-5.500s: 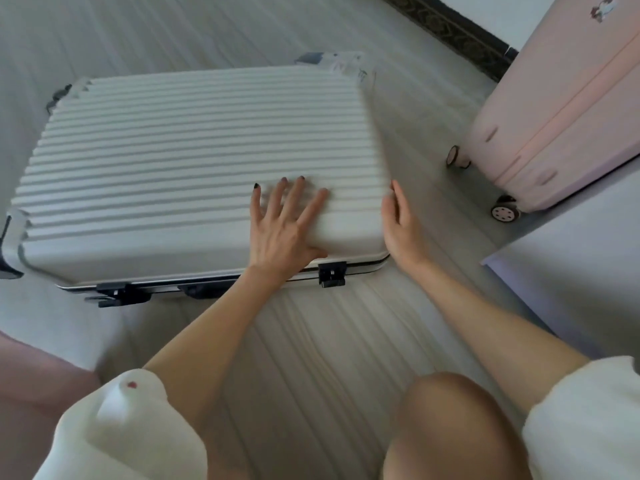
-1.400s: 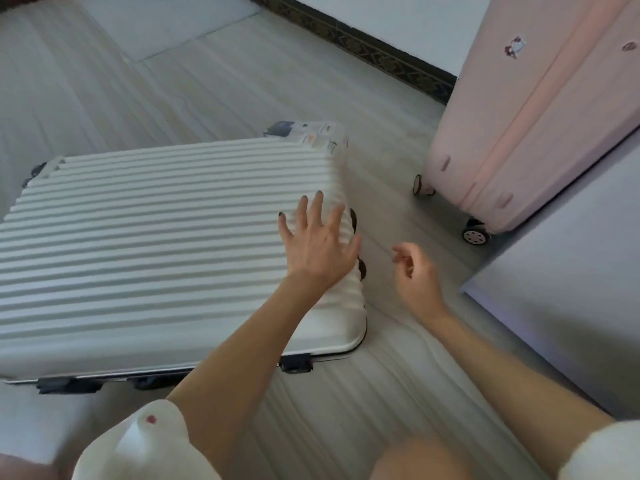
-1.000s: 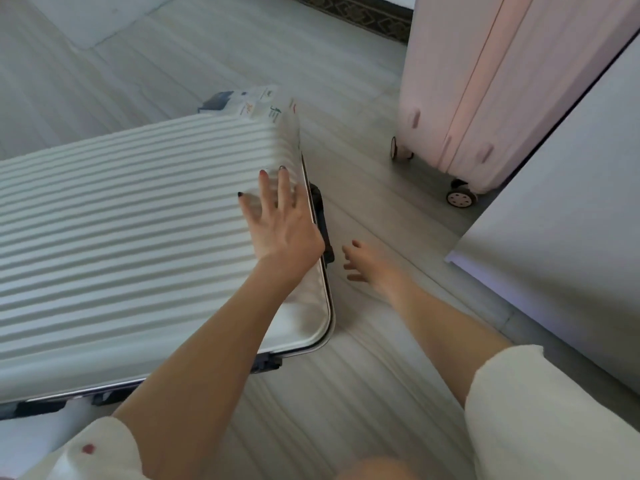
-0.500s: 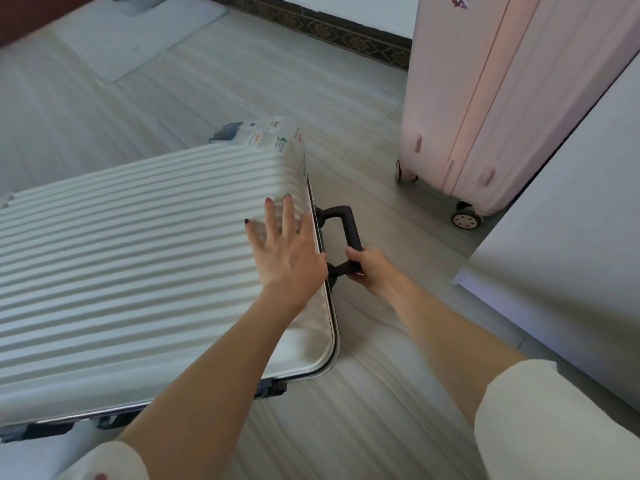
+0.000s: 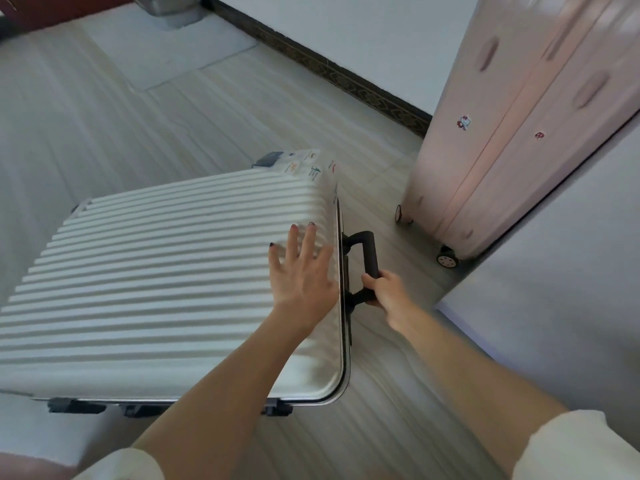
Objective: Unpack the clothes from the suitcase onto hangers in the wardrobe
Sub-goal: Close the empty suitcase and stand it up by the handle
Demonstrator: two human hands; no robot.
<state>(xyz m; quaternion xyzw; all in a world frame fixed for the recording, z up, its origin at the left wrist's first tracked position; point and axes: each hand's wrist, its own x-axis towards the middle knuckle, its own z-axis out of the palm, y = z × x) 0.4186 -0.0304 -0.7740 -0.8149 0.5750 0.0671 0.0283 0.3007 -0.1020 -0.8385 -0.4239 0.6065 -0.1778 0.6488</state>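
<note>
The closed white suitcase [image 5: 166,278] lies flat on the floor [image 5: 173,109], left hand [image 5: 303,271] spread on its lid, right hand [image 5: 386,289] curled round the black handle [image 5: 369,258] (nearer its right end).

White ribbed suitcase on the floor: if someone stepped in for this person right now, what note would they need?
Left hand: open, palm flat on the lid of the white ribbed hard-shell suitcase.
Right hand: grips the suitcase's black handle.
The suitcase lies flat on the pale wood-look floor, closed. A pink hard-shell suitcase stands upright beyond it.
Done: nothing unpacked.
Left: open the case, take out the clothes, hang them. No wardrobe or hangers are in view.
</note>
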